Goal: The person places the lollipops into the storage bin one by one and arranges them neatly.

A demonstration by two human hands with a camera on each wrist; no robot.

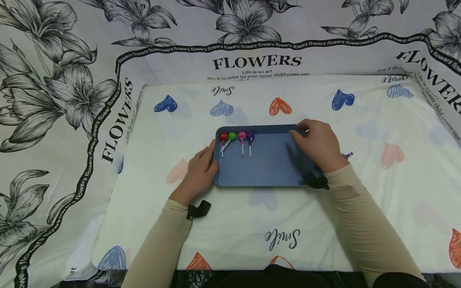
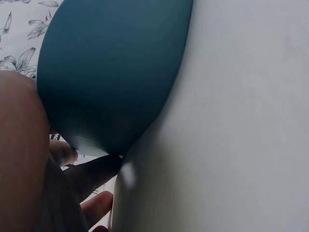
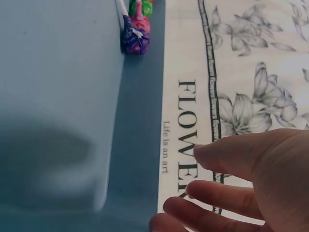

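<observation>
The tray (image 1: 266, 168) looks smooth plastic, the lollipop wrappers (image 3: 136, 42) glossy, the tablecloth (image 1: 223, 236) matt.

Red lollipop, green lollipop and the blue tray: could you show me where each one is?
Red lollipop (image 1: 223, 136): head view, on its round wrapped top.
Green lollipop (image 1: 232, 136): head view, on its round wrapped top.
Blue tray (image 1: 261, 170): head view, on its bare floor.

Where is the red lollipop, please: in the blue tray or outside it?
In: the red lollipop lies inside the rim of the blue tray, head and stick.
</observation>
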